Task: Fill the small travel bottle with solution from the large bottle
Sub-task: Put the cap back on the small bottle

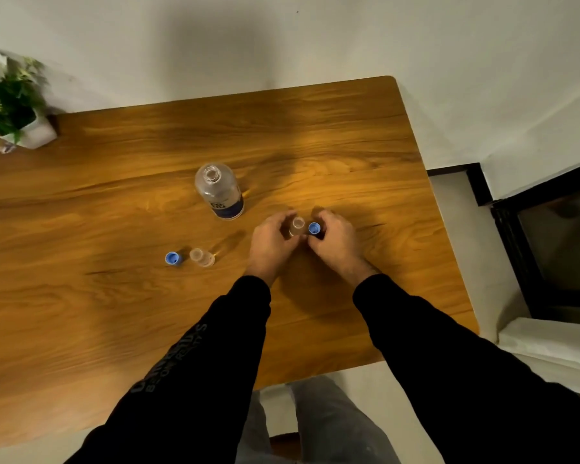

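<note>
Left hand (pixel 271 241) grips small bottle (pixel 297 226); right hand (pixel 332 241) pinches cap (pixel 314 228).

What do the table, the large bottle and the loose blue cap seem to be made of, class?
Table: wood or a wood-look veneer, judging by the streaky brown grain, with a soft sheen.
Large bottle: clear plastic or glass, since the table shows through it; which one cannot be told from here.
Loose blue cap: probably plastic, solid blue and matte.
</note>
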